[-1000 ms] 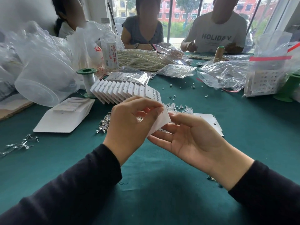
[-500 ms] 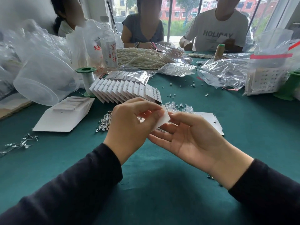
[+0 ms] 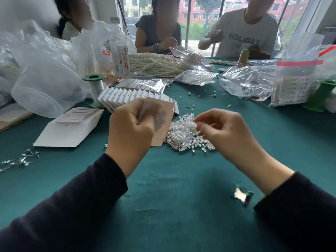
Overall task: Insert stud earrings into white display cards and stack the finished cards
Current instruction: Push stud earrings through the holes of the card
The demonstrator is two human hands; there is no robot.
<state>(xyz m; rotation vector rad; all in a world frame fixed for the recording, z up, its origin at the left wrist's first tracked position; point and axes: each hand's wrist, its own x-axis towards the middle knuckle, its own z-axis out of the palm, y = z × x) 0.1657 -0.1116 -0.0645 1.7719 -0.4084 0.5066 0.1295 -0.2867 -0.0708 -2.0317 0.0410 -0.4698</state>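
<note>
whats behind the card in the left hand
Behind the card that the left hand holds, the fanned row of finished cards shows, but its near end is covered. The left edge of the stud pile is hidden too.

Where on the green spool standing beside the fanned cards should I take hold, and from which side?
Probably the wide green top flange, from above. The spool stands upright, and the plastic tub and the fanned cards crowd its sides, so reaching the narrow core looks awkward.
</note>
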